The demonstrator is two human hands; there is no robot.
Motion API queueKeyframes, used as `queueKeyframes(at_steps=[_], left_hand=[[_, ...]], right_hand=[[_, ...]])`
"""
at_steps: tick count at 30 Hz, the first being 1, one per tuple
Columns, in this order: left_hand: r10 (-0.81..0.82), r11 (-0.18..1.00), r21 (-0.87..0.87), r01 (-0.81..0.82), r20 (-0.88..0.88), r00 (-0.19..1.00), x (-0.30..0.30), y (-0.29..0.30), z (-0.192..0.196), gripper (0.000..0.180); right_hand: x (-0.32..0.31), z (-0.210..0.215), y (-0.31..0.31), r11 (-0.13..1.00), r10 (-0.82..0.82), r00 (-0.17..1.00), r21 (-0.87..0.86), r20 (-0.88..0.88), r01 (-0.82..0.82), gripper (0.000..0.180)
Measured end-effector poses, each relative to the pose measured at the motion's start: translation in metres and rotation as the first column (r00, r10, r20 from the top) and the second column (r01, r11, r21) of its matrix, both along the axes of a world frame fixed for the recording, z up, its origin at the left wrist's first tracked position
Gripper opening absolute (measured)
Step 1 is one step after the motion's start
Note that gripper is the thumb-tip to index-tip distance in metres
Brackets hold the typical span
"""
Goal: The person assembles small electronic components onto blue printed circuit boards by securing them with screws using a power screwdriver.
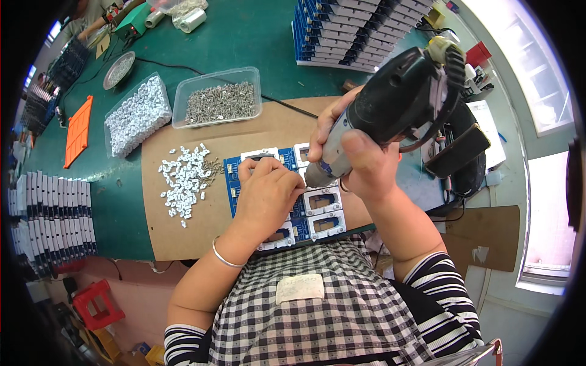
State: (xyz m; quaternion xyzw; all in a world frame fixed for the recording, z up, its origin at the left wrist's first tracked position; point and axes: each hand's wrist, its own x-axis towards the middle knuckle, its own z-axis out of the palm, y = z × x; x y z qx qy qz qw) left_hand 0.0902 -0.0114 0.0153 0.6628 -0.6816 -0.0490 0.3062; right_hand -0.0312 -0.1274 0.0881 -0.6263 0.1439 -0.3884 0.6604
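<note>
My right hand is wrapped round a black and grey electric screwdriver, which slants down to the left. Its nose is over a blue circuit board panel fitted with white rectangular frames. Beside the nose, my left hand rests on the panel with curled fingers, thumb and forefinger pinched together close to the tip. Whatever lies between them is hidden. Left of the panel, small white plastic pieces are heaped on the brown board, with a few loose screws alongside.
A clear tub of screws and a bag of white pieces stand beyond the heap. Stacked panels rise at far right and left. An orange tray and a metal dish lie left; a black cable crosses behind.
</note>
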Motion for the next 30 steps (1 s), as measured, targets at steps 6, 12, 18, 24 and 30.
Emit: queueKeyframes(at_steps=[6, 12, 18, 24, 30], left_hand=[[-0.002, 1.000, -0.019, 0.002, -0.013, 1.000, -0.001, -0.003, -0.002, 0.011], [0.002, 1.000, -0.021, -0.002, 0.029, 1.000, -0.002, -0.002, 0.001, 0.013], [0.021, 1.000, -0.018, -0.020, 0.064, 0.998, -0.006, -0.002, 0.001, 0.015], [0.019, 1.000, -0.008, -0.019, 0.047, 0.999, -0.005, 0.000, 0.002, 0.015], [0.007, 1.000, -0.016, -0.006, 0.044, 0.999, -0.005, -0.002, -0.002, 0.019]], right_hand=[[-0.006, 0.002, -0.001, 0.995, 0.079, 0.993, 0.056, 0.093, -0.084, 0.068], [0.001, 0.007, 0.010, 0.992, 0.123, 0.983, 0.013, 0.133, -0.126, 0.083], [-0.005, 0.024, 0.011, 0.990, 0.043, 0.998, 0.137, -0.050, -0.036, 0.118], [-0.004, 0.021, 0.009, 0.997, 0.077, 0.997, -0.005, -0.028, -0.077, 0.101], [-0.003, -0.004, 0.005, 0.996, 0.036, 0.996, -0.081, 0.077, -0.030, 0.074]])
